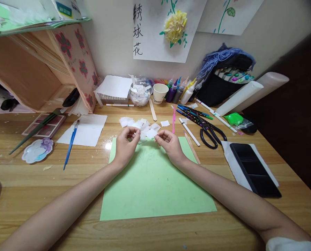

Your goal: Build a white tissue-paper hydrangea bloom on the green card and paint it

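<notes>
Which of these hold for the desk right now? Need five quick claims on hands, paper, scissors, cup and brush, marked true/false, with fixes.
1. The left hand and right hand are both near the far edge of the green sheet. True.
2. The scissors lie left of the green sheet. False: the scissors are to its right.
3. White scraps lie in a loose heap near the fingertips. True.
4. The paper cup is tipped on its side. False: the paper cup stands upright.
5. The blue brush lies on the green sheet. False: the blue brush lies left of it, partly on a white sheet.
</notes>
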A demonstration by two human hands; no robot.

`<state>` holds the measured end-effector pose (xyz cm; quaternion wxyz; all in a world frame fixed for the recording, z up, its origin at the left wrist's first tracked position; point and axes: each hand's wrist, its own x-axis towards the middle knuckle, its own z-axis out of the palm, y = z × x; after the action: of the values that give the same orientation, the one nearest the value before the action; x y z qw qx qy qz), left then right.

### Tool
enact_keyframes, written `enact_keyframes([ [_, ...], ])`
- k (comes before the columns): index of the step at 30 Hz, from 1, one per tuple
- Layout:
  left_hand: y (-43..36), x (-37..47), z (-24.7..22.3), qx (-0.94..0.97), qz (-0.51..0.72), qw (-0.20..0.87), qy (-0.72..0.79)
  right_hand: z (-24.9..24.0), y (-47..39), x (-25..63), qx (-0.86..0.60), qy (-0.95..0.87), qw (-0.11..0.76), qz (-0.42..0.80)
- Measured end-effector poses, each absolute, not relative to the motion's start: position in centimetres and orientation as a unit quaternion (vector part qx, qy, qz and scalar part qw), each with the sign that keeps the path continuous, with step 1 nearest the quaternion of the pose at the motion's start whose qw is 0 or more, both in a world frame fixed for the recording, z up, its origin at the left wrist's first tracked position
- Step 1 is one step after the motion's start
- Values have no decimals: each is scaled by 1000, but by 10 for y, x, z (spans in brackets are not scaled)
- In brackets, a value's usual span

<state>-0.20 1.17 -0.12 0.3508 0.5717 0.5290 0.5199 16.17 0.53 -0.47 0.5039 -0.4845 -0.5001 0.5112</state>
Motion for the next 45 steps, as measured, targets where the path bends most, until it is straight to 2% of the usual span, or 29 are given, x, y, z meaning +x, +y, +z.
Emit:
enact_keyframes([
  [5, 13, -5, -2, 545, 510, 314, 586, -5, 5, 162, -485, -501, 506, 507],
  [8, 12, -5, -2, 574, 480, 233, 621, -5, 5, 162, -483, -503, 505, 508],
  [12, 5, -2, 1, 680, 463, 155, 547, -5, 5, 162, -478, -509, 499, 514],
  [17, -2, 1, 1, 796, 407, 162, 417, -5, 4, 161, -470, -514, 493, 521],
  [35, 0, 0, 0, 759, 446, 214, 423, -5, 3, 161, -459, -501, 496, 541],
  [45, -1, 1, 1, 742, 460, 205, 442, -4, 1, 162, -456, -515, 484, 541],
])
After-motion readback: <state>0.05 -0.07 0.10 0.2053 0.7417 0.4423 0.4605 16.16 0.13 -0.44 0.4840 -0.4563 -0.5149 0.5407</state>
